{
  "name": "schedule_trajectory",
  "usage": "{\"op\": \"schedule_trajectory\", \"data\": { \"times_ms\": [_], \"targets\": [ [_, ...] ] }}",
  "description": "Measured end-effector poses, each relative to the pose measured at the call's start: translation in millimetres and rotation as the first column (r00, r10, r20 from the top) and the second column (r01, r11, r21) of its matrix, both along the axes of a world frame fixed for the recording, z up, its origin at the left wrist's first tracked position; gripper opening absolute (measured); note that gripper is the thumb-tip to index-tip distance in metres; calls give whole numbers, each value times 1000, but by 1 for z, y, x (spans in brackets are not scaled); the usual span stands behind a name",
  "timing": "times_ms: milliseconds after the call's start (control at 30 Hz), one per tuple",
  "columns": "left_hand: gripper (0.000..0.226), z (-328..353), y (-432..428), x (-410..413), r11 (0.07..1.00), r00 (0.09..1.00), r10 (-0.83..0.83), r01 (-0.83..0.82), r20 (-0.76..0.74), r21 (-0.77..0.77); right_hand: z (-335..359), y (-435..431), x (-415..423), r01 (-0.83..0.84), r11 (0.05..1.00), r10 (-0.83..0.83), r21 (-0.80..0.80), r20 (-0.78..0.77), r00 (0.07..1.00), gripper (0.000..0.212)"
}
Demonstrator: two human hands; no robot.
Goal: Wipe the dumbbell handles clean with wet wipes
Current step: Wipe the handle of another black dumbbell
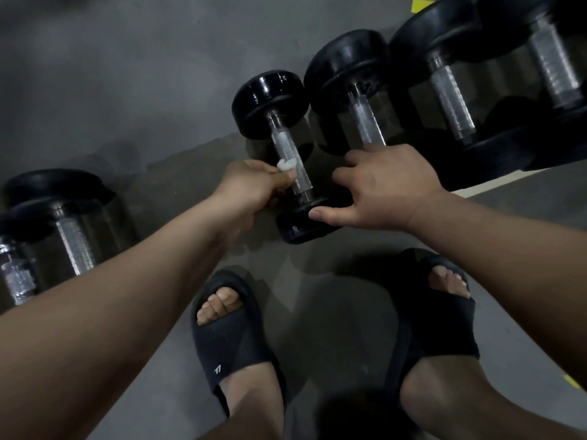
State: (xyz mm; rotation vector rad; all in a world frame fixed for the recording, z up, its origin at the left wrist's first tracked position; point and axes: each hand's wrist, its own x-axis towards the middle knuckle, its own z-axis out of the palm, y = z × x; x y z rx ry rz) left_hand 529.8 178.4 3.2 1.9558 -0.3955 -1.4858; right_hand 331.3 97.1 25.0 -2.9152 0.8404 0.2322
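Observation:
A small black dumbbell lies on the grey floor straight ahead, its knurled steel handle running from far weight to near weight. My left hand grips a crumpled white wet wipe and holds it against the left side of that handle. My right hand rests on the dumbbell's near weight, fingers spread over its top and thumb along its edge. The near end of the handle is partly hidden by my hands.
Three larger dumbbells lie in a row to the right, close beside the small one. Two more dumbbells lie at the left. My feet in black slides stand just behind the small dumbbell. Yellow tape marks the floor.

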Motion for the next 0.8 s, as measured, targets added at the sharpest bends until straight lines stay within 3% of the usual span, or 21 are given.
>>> {"op": "schedule_trajectory", "data": {
  "times_ms": [67,167,300,433,600,667,733,800],
  "targets": [
    [29,-2,-15,4,999,985,29,-26,170,-21,0,0,1,-1,1000,1,-1,-5,1000,89],
    [37,-1,-35,8,994,949,106,-94,298,-53,1,1,1,1,1000,-1,5,-9,1000,89],
    [41,-2,-22,1,995,912,-92,100,400,1,1,1,1,0,1000,0,0,-14,1000,91],
    [38,-13,-6,-2,983,866,-111,169,487,-77,2,0,0,4,1000,-4,5,-22,1000,92],
    [15,-14,0,3,917,676,-141,365,723,-163,1,1,0,-1,1000,1,1,-31,1000,92],
    [7,-11,4,2,900,660,-119,387,742,-200,2,1,0,1,1000,-1,4,-31,1000,91],
    [14,-6,5,0,895,713,-73,356,698,-270,2,1,0,2,1000,-2,2,-26,1000,91],
    [18,-3,3,0,867,694,-101,412,713,-279,3,1,1,-1,1000,1,-3,-22,1000,92]
  ]
}}
